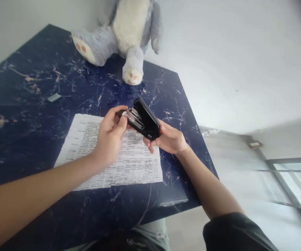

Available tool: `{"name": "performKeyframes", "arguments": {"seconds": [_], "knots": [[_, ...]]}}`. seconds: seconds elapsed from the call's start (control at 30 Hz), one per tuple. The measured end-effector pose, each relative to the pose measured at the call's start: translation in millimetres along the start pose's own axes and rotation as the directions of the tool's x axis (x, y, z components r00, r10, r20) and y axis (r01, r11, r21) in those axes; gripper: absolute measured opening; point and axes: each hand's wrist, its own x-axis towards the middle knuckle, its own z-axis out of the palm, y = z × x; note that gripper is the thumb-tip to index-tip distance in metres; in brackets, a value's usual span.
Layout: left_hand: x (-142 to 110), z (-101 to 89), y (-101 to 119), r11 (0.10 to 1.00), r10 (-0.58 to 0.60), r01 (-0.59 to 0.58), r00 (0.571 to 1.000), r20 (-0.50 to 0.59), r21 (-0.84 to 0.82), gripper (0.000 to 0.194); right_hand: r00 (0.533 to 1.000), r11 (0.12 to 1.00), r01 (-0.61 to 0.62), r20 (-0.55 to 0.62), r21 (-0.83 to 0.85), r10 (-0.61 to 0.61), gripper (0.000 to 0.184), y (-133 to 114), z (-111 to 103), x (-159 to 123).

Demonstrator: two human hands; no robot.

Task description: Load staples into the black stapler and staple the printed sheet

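A black stapler (150,122) is held between both hands above the printed sheets, its top arm lifted away from the base so the metal staple channel shows. My left hand (111,136) pinches the front end of the base, thumb on top. Around the hinge end, the fingers of my right hand (170,137) are closed. Beneath the hands lie white sheets of printed paper (140,170), partly hidden by my left hand and forearm.
A grey and cream plush toy (132,24) sits at the table's far edge. On the dark blue marbled table (30,139), a small pale green piece (54,97) lies to the left. A white wall (231,62) stands behind, and a window frame (291,184) is at the right.
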Motion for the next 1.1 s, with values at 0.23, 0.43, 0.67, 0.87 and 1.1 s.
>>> {"name": "performKeyframes", "arguments": {"seconds": [0.23, 0.43, 0.67, 0.87, 1.1], "knots": [[3.2, 5.0, 4.2, 0.978, -0.143, 0.15, 0.988, 0.056, -0.143, 0.035, 0.987, 0.989, 0.141, -0.085, 0.045, -0.137, 0.053, 12.8, 32.6, 6.6], [-2.2, 9.6, 10.2, 0.971, -0.214, 0.219, 0.975, 0.065, -0.094, 0.044, 0.971, 0.985, 0.159, -0.169, -0.065, -0.168, 0.033, 29.1, 42.2, 13.0], [-0.3, 6.9, 6.6, 0.974, -0.193, 0.195, 0.981, 0.029, -0.115, 0.041, 0.989, 0.996, 0.089, -0.122, 0.002, -0.088, 0.023, 40.0, 57.4, 15.3], [-4.2, 12.6, 8.8, 0.983, -0.158, 0.162, 0.986, 0.059, -0.082, 0.04, 0.98, 0.995, 0.101, -0.173, -0.005, -0.1, 0.022, 41.3, 59.4, 13.5], [-6.5, 13.2, 9.1, 0.975, -0.218, 0.22, 0.974, 0.064, -0.018, 0.039, 0.962, 0.994, 0.104, -0.25, -0.044, -0.111, 0.026, 45.8, 60.2, 14.1]]}}
